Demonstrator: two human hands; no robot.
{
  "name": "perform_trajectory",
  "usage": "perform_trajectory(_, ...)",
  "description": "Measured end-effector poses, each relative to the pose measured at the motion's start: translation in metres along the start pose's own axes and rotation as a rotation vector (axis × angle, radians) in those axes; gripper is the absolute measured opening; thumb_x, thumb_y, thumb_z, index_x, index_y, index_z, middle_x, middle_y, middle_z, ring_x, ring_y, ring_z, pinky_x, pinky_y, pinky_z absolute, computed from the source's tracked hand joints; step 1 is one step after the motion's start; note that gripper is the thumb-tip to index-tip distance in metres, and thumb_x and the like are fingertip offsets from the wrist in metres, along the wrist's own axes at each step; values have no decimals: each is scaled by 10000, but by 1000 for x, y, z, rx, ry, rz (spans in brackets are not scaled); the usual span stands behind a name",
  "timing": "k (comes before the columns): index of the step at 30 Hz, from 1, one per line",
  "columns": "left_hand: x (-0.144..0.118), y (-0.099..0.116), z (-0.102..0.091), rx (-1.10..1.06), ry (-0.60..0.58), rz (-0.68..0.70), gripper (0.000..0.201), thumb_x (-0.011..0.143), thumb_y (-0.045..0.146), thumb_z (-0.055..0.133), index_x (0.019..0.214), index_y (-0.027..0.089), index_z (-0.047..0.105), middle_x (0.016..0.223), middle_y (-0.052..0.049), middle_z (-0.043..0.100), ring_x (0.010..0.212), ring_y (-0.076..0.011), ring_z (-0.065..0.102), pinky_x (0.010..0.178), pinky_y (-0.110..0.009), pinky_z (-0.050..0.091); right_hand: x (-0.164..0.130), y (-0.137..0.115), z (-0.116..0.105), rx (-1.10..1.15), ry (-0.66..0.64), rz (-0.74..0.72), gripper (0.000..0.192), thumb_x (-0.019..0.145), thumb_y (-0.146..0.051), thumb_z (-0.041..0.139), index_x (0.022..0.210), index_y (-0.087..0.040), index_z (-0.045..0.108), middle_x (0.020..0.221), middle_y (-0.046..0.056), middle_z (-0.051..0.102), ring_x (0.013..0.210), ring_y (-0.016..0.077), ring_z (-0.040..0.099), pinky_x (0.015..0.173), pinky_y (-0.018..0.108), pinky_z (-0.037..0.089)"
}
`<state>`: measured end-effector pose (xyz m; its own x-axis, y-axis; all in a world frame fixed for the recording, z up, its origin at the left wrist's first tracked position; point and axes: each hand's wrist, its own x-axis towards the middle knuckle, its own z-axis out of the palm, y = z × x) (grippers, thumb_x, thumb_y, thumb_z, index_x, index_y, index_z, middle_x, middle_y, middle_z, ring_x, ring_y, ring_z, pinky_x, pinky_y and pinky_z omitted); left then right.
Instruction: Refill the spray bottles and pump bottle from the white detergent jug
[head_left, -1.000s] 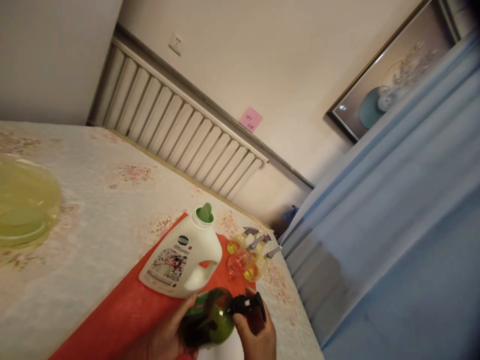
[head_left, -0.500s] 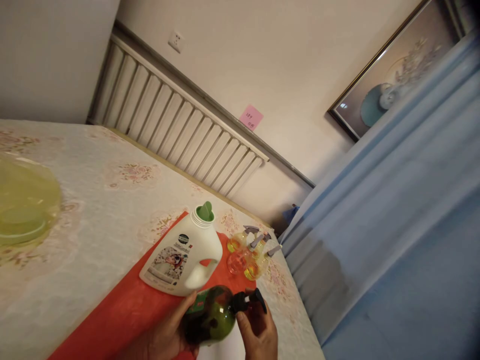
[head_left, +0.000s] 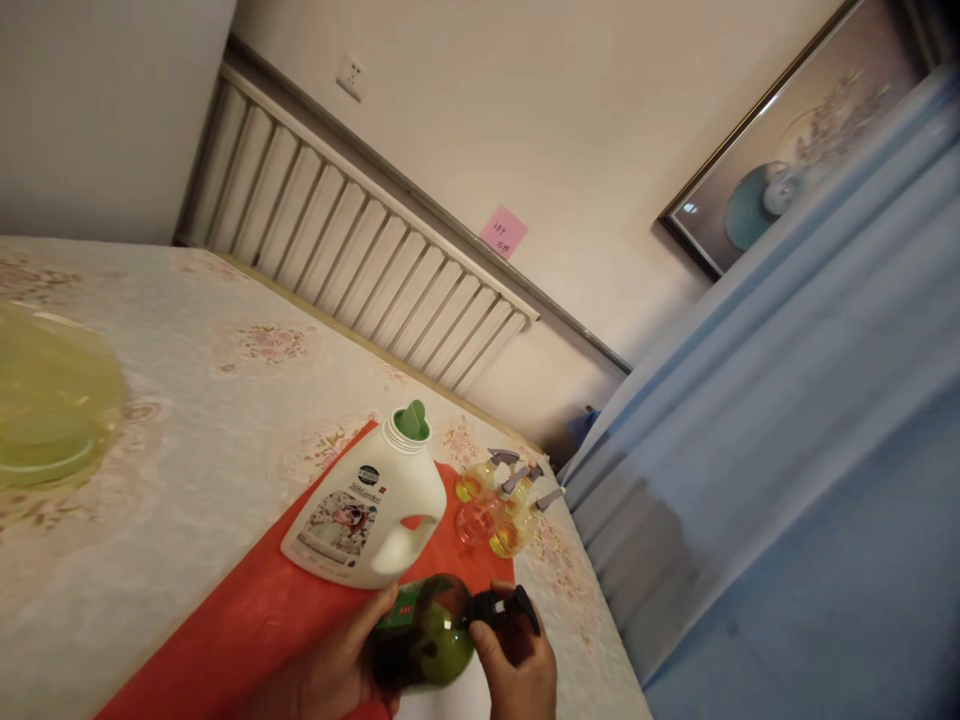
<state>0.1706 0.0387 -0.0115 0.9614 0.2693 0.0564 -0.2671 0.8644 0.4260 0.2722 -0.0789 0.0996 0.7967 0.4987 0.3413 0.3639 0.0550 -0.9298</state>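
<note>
Surface (head_left: 187, 420) with floral cloth, red mat (head_left: 247, 610) lower centre: unchanged. White jug (head_left: 367, 515) on mat, same spot. Green bottle (head_left: 424, 640) bottom centre, shifted slightly right since 0.5 s ago. Left hand (head_left: 337, 670) fingers wrapped round bottle body. Right hand (head_left: 517, 670) fingers pinching black pump (head_left: 501, 607). 3 small spray bottles (head_left: 499, 510) beyond, unmoved.

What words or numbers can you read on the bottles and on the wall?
White jug: a dark round logo and a line of small print above a picture, too blurred to read.
Green pump bottle, held by the left hand and right hand: a green and red label, unreadable.
Pink sticky note on the wall: handwritten marks, too small to read.
Small spray bottles: no text visible.
</note>
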Motion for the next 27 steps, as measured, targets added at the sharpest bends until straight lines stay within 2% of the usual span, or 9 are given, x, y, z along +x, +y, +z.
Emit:
perform_trajectory(4,-1,1,3,-14,15,16,612,917,580,542,1319,126,626,997,-156,780,675,-193,685,452,-227,466,-2,3,-2,81,-8,23,477,632,-416,858,1012,-152,743,977,127,787,927,297,732,821,382,596)
perform_trajectory(7,0,0,2,-25,17,17,575,931,557,531,1288,120,646,999,-155,779,684,-197,693,458,-233,474,-2,4,0,107,-25,6,490,644,-429,847,1036,-156,739,1028,138,779,968,301,724,841,390,593)
perform_trajectory(13,0,0,1,-13,44,20,562,898,572,575,1228,132,690,954,-142,787,683,-210,690,441,-237,461,-1,4,3,26,-5,18,464,621,-390,864,1002,-152,748,916,99,788,836,264,735,731,321,600)
perform_trajectory(16,-1,2,5,6,46,13,543,923,558,541,1194,120,715,936,-132,787,672,-197,673,449,-235,444,-1,3,2,12,-1,30,438,626,-392,856,976,-149,754,870,85,785,823,259,733,738,315,595)
perform_trajectory(21,-3,3,9,37,47,18,576,960,563,464,1195,100,712,856,-111,779,631,-173,637,482,-237,431,3,-1,-6,44,43,26,445,624,-386,850,986,-145,751,942,95,785,908,268,725,792,324,584)
perform_trajectory(27,2,0,0,6,56,27,566,959,554,480,1285,124,651,975,-133,782,671,-178,652,505,-246,409,17,-6,-23,117,-13,50,455,672,-350,820,1056,-131,711,973,108,780,895,262,728,787,340,579)
